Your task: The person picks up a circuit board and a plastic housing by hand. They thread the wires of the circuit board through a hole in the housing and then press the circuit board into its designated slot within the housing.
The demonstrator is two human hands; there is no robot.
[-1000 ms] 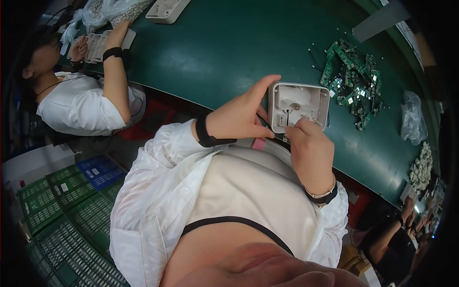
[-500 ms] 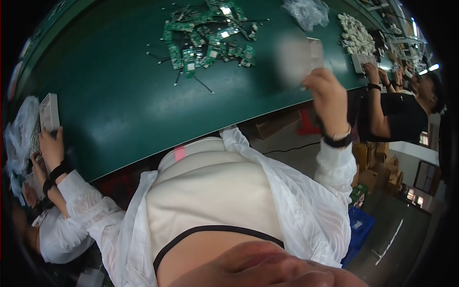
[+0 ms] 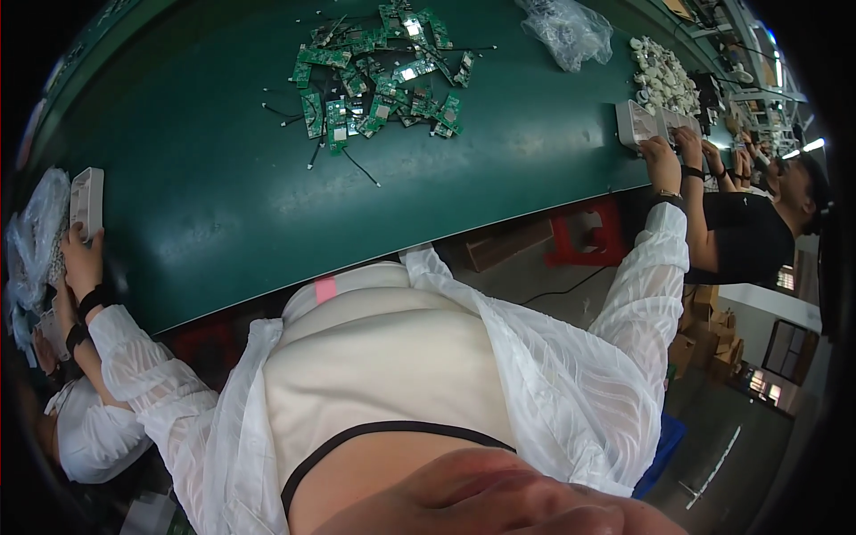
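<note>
At the table's far left, my left hand [image 3: 83,260] is closed around the near end of a white plastic case [image 3: 86,201], an open shallow shell. Out at the right, my right hand [image 3: 662,166] grips the near end of another white plastic case [image 3: 634,123], which stands on edge beside a co-worker's hands. The co-worker holds a similar case [image 3: 670,119] right behind it. A loose pile of green circuit boards [image 3: 379,94] with short black leads lies at the far middle, away from both my hands.
A crumpled clear plastic bag [image 3: 571,34] lies at the back right, near a heap of small white parts [image 3: 664,76]. More clear plastic [image 3: 40,232] lies at the left. Co-workers sit on both sides. A red stool [image 3: 588,232] stands under the table edge.
My right hand has moved right, to beside the co-worker, with a white case in it. The blurred white shape near that hand is gone. My left hand has shifted slightly left.
</note>
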